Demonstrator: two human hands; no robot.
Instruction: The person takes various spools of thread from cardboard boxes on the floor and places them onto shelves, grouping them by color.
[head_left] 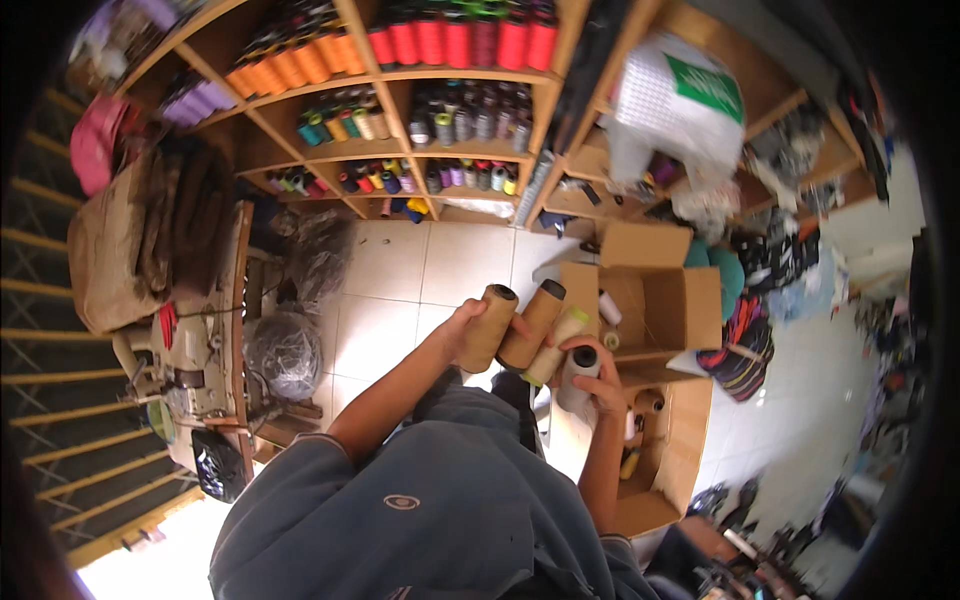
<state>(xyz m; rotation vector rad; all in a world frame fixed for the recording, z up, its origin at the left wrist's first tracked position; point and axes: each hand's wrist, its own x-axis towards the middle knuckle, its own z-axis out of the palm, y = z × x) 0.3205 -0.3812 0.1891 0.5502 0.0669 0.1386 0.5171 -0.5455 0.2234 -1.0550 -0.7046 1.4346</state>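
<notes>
My left hand (466, 328) is wrapped round a tan cone of thread (489, 332) with a dark top. Fingertips show between it and a browner cone of thread (531, 324) close by, which leans against a cream cone of thread (556, 346) with a yellow-green end. In my right hand (602, 388), thumb and fingers close on a grey cone of thread (577, 378), dark at the top. The cream cone lies right beside the grey one; which hand bears the brown and cream cones is partly hidden. All are held in front of my body.
An open cardboard box (650, 310) with a few spools stands right of my hands; another box (680, 450) is nearer. Ahead rises a wooden shelf (400, 152) of coloured thread cones. At left stands a sewing machine (190, 350) beside a plastic-wrapped bundle (285, 355).
</notes>
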